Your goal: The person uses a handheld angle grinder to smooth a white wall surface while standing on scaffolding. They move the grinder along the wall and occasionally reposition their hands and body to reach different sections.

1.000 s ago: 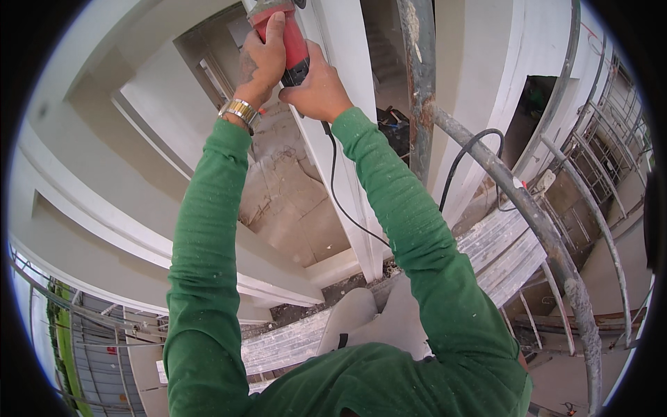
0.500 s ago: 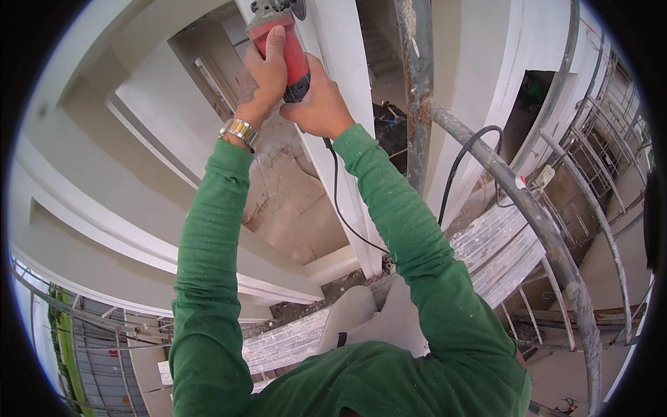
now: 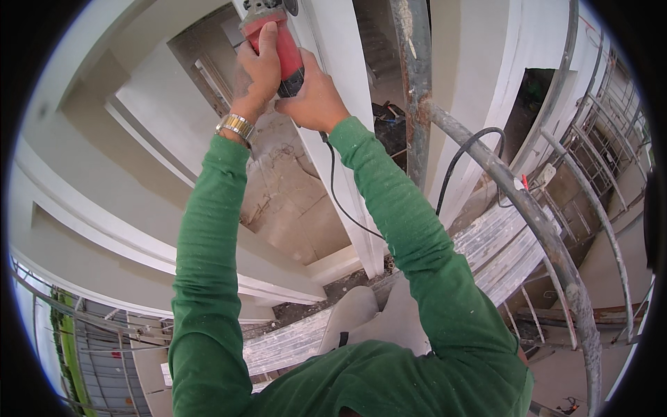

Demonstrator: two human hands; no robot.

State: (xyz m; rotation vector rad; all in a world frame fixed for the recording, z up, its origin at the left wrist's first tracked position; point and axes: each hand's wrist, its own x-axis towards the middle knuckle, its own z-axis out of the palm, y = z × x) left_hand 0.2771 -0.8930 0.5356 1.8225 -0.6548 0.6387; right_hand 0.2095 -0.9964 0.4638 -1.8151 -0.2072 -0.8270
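Near the upper edge of the view, a red power tool (image 3: 286,52) is held by both hands, in front of a white post (image 3: 332,48). The left hand (image 3: 257,75) is closed around the red body, and its thumb lies along the upper side. The right hand (image 3: 314,101) is wrapped around the black rear end, just below; some of its fingers are hidden behind the tool. The metal head points away from the person and is partly cut by the edge, so I cannot tell if it touches the post. On the left wrist is a metal watch (image 3: 236,128). A black cord (image 3: 334,182) hangs below the right hand. To the right stands a rusty upright pipe (image 3: 417,104).
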